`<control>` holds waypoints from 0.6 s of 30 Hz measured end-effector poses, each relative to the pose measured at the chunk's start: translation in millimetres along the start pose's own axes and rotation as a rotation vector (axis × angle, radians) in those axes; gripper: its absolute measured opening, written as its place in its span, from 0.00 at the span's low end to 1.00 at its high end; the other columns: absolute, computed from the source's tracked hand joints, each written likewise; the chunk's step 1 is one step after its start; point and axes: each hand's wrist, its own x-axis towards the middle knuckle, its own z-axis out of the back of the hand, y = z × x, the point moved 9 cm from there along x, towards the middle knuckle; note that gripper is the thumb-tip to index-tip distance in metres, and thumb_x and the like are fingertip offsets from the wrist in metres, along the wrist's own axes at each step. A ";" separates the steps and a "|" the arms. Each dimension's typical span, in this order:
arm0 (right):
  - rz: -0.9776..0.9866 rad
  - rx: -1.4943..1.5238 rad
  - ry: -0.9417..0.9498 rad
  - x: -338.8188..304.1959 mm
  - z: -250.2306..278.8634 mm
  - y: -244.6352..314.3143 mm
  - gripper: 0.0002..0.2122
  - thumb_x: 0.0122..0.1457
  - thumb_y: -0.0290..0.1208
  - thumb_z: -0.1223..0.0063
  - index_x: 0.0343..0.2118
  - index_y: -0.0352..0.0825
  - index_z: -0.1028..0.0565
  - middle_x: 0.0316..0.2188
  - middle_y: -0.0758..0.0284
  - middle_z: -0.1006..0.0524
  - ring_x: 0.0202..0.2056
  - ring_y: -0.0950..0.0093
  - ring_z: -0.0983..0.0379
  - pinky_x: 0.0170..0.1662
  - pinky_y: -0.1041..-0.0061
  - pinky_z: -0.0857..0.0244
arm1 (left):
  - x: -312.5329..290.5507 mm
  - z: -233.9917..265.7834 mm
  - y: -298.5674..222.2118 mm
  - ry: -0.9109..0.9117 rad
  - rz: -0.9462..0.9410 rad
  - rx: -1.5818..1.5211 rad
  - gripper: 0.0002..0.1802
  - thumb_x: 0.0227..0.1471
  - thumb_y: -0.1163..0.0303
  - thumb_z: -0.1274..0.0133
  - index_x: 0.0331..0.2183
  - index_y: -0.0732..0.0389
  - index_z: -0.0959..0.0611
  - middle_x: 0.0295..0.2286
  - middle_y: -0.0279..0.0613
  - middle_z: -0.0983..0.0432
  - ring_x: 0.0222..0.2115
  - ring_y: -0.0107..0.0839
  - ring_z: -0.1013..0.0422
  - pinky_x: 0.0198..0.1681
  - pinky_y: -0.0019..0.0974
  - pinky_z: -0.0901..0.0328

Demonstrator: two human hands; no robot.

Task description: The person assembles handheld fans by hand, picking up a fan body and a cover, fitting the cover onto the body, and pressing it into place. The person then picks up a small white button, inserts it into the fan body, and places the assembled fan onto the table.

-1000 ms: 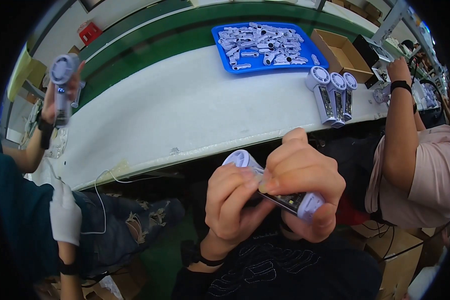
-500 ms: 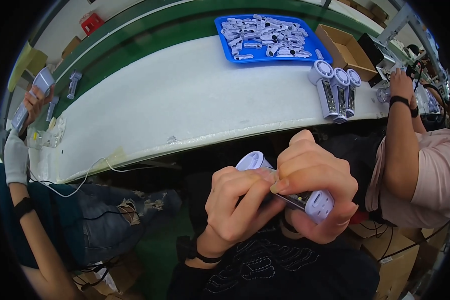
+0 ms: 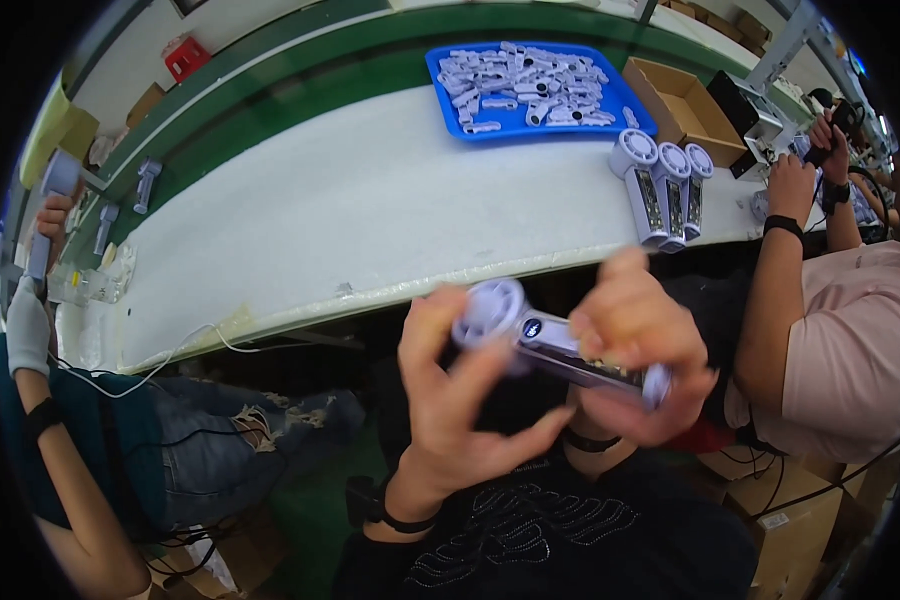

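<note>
A lavender handheld fan is held level in front of my chest, its round head to the left. My right hand is closed around the handle's end, fingers bent over its top. Around the fan head, my left hand has its fingers, with the thumb stretched away below; motion smears both hands. A lavender cover piece with a dark oval lies along the handle, partly under my right fingers. Beside it, part of the handle's inside shows. Three fans with exposed circuit boards lie together on the white worktop.
A blue tray full of lavender parts sits at the back, next to an open cardboard box. At left, a co-worker's gloved hand is by another fan. A second co-worker's arm reaches in at right. A white cable hangs at the worktop's edge.
My left hand has shifted left off the handle to the fan head, its fingers spreading. The cover piece with its dark oval now shows. The co-worker at right has raised a hand holding something dark.
</note>
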 end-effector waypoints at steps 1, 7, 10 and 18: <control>0.133 -0.037 -0.036 -2.9 3.4 9.1 0.29 0.76 0.57 0.57 0.30 0.33 0.19 0.24 0.66 0.18 0.24 0.69 0.22 0.35 0.71 0.38 | -2.3 0.8 -2.7 -0.004 -0.012 0.006 0.46 0.45 0.58 0.21 0.61 0.65 0.22 0.54 0.50 0.22 0.57 0.44 0.26 0.58 0.45 0.31; 0.687 -0.092 0.149 -62.0 -34.4 48.4 0.18 0.71 0.52 0.44 0.34 0.39 0.22 0.26 0.69 0.21 0.26 0.73 0.23 0.36 0.72 0.38 | -64.6 -49.2 50.8 0.086 1.030 -1.382 0.38 0.62 0.44 0.39 0.57 0.69 0.18 0.59 0.54 0.24 0.59 0.41 0.27 0.61 0.49 0.32; 0.447 -0.082 0.341 -62.5 -44.7 37.7 0.14 0.69 0.47 0.39 0.39 0.40 0.23 0.29 0.71 0.22 0.27 0.74 0.24 0.37 0.73 0.36 | -74.2 -56.6 63.1 0.176 1.086 -1.521 0.38 0.63 0.44 0.41 0.57 0.69 0.18 0.60 0.56 0.24 0.61 0.43 0.28 0.65 0.49 0.33; -1.137 -0.050 0.191 -127.1 -38.5 -53.5 0.16 0.61 0.31 0.27 0.46 0.31 0.23 0.32 0.71 0.20 0.31 0.79 0.22 0.37 0.76 0.28 | -67.9 -22.8 128.9 0.013 0.844 -1.060 0.35 0.58 0.49 0.36 0.55 0.69 0.17 0.58 0.59 0.22 0.65 0.51 0.32 0.71 0.56 0.40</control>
